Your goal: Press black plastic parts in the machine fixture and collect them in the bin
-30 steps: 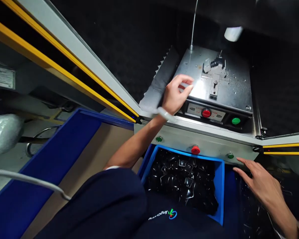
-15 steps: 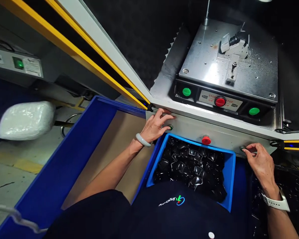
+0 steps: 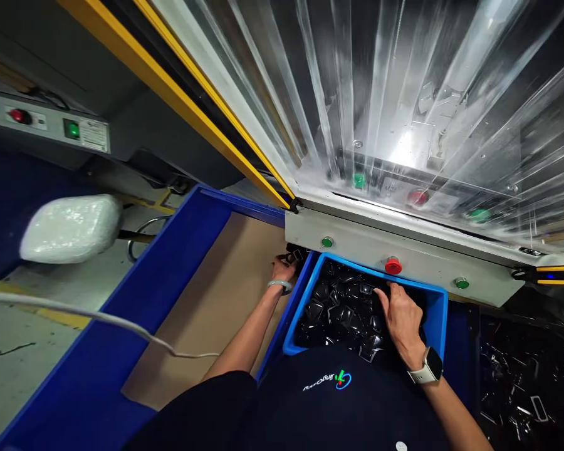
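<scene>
My left hand (image 3: 283, 268) is low beside the outer left wall of the small blue bin (image 3: 436, 326), under the machine's white front panel (image 3: 404, 250); its fingers close on a small black part (image 3: 292, 255). My right hand (image 3: 401, 316) lies palm down inside the bin on the heap of black plastic parts (image 3: 338, 310), fingers curled among them; whether it grips one is hidden. A clear ribbed guard (image 3: 404, 106) covers the machine's work plate.
The white panel carries a green button (image 3: 327, 242), a red button (image 3: 393, 266) and another green button (image 3: 461, 283). A large blue crate with cardboard floor (image 3: 207, 313) lies left. More black parts (image 3: 521, 388) fill a tray at right. A white cable (image 3: 98, 319) crosses the left.
Both hands left the two green panel buttons and dropped: the left beside the bin with a black part, the right into the parts. The clear guard has come down over the work plate.
</scene>
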{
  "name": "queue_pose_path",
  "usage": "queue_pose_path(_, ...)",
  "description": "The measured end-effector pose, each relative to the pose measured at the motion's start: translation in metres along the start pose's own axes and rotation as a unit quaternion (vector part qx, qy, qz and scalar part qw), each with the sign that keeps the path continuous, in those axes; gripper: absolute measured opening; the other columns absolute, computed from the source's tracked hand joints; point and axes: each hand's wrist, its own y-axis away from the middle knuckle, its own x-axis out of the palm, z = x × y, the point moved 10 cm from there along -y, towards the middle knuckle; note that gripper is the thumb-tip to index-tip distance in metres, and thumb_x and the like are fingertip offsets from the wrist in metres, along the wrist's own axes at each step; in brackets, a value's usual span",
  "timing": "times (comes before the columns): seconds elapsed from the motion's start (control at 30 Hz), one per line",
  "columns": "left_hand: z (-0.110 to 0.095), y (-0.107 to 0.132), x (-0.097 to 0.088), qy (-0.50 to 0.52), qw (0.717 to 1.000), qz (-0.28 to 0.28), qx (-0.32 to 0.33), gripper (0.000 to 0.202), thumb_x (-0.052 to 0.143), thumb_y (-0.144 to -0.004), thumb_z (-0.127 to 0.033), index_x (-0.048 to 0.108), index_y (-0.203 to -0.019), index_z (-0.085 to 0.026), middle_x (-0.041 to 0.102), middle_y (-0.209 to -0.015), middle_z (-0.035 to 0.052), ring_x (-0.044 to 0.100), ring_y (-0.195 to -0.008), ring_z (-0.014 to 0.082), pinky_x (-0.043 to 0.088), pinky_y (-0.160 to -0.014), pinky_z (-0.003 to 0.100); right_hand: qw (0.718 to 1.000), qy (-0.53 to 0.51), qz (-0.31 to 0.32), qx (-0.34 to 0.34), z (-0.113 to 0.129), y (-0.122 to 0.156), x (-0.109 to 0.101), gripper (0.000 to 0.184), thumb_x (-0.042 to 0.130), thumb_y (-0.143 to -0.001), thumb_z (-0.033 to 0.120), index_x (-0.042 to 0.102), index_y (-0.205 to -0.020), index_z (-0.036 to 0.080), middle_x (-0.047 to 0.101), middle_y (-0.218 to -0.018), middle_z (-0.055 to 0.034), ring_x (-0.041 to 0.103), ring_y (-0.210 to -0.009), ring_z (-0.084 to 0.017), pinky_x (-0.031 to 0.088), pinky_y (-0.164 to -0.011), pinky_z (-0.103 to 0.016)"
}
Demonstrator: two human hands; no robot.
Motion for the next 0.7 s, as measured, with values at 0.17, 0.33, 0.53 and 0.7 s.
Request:
queue_pose_path(0.17, 0.020, -0.006, 0.025, 0.034, 0.999, 0.026, -0.024, 0.046, 0.083, -0.077, -0.008, 0.050, -0.108, -0.019, 0.062, -0.082, -0.0021, 0.069, -0.086, 0.0181, 0.057, -0.089, 0.033, 0.999, -0.039, -0.003, -0.010, 0.008, 0.000, 0.003, 0.062, 0.031, -0.111, 0.063, 0.069, -0.127, 0.016, 0.074, -0.108, -0.0161, 0.072, -0.091, -0.026, 0.049, -0.067, -0.033)
queue_pose_path(0.33, 0.027, -0.005, 0.011, 0.071, 0.997, 0.011, -0.029, 0.047, 0.086, -0.078, -0.011, 0.052, -0.110, -0.019, 0.064, -0.087, -0.0011, 0.068, -0.087, 0.0172, 0.058, -0.092, 0.035, 0.996, -0.088, -0.015, 0.014, 0.003, 0.005, 0.003, 0.055, 0.039, -0.108, 0.064, 0.068, -0.124, 0.021, 0.071, -0.114, -0.0145, 0.070, -0.098, -0.028, 0.054, -0.070, -0.035)
queue_pose_path(0.53, 0.021, 0.008, -0.029, 0.122, 0.991, -0.050, -0.016, 0.048, 0.087, -0.080, -0.019, 0.051, -0.112, -0.018, 0.066, -0.100, 0.0045, 0.071, -0.103, 0.0212, 0.058, -0.099, 0.039, 0.985, -0.166, -0.010, 0.047, -0.004, 0.009, 0.007, 0.051, 0.052, -0.101, 0.069, 0.070, -0.110, 0.022, 0.072, -0.105, -0.0105, 0.069, -0.092, -0.026, 0.055, -0.072, -0.037)
queue_pose_path(0.7, -0.025, 0.036, -0.050, 0.246, 0.965, -0.053, 0.075, 0.051, 0.086, -0.080, -0.024, 0.047, -0.113, -0.019, 0.067, -0.122, 0.0116, 0.070, -0.121, 0.0227, 0.055, -0.110, 0.039, 0.970, -0.241, 0.025, 0.029, -0.005, 0.009, -0.010, 0.046, 0.060, -0.098, 0.066, 0.074, -0.098, 0.022, 0.075, -0.100, -0.0082, 0.071, -0.086, -0.022, 0.059, -0.074, -0.037)
